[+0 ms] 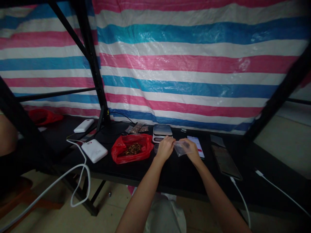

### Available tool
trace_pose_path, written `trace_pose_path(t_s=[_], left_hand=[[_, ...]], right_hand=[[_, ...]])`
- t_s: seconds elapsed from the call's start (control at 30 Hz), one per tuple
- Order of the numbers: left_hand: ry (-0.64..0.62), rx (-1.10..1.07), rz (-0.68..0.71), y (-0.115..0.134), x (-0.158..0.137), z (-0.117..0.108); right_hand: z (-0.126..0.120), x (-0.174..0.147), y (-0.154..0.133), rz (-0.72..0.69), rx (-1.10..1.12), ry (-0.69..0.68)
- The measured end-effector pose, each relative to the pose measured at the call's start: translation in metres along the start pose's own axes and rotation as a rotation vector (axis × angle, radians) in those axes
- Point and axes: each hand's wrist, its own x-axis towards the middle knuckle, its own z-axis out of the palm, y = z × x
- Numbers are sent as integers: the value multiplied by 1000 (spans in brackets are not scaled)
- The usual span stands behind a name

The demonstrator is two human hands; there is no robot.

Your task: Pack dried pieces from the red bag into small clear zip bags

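Note:
Between my two hands is a small clear plastic bag [179, 149], held just in front of the scale. My left hand [166, 147] pinches the bag's left edge, its fingers closed. On the other side my right hand [190, 149] grips the bag with bent fingers. Whether anything lies inside the bag I cannot tell. A small kitchen scale [162, 130] with a metal top stands behind my left hand. To the left, an open red plastic bag [119, 152] holds a heap of small brownish pieces [133, 149]. A small clear cup [155, 148] is partly hidden by my left hand.
Several filled clear packets [138, 128] lie behind the red bag. Right of my hands are a lit phone [196, 146] and a dark phone [225, 161] on a white cable. White power banks [94, 150] with looping cables lie left. A black frame post [91, 58] rises there; a person's arm shows far left.

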Motion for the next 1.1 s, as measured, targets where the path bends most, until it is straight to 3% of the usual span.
trace_pose_path(t_s=[0.3,0.5,0.67,0.77,0.87,1.0,1.1], left_hand=[[-26,21,-3,1,-1,3],[-8,13,-9,3,-2,1],[-7,-32,-105,6,-2,-1],[-73,-92,-142,7,-3,-1],[-97,-140,-162,10,-3,-1],[-102,-135,-149,14,-1,-1],[-121,-112,-99,17,0,3]], right_hand=[[1,-1,11,18,74,-29],[-1,-1,2,4,64,-15],[2,0,-5,100,196,134],[0,2,4,217,255,322],[-21,8,24,396,208,535],[-81,23,58,536,103,730],[-125,33,82,796,-62,688]])
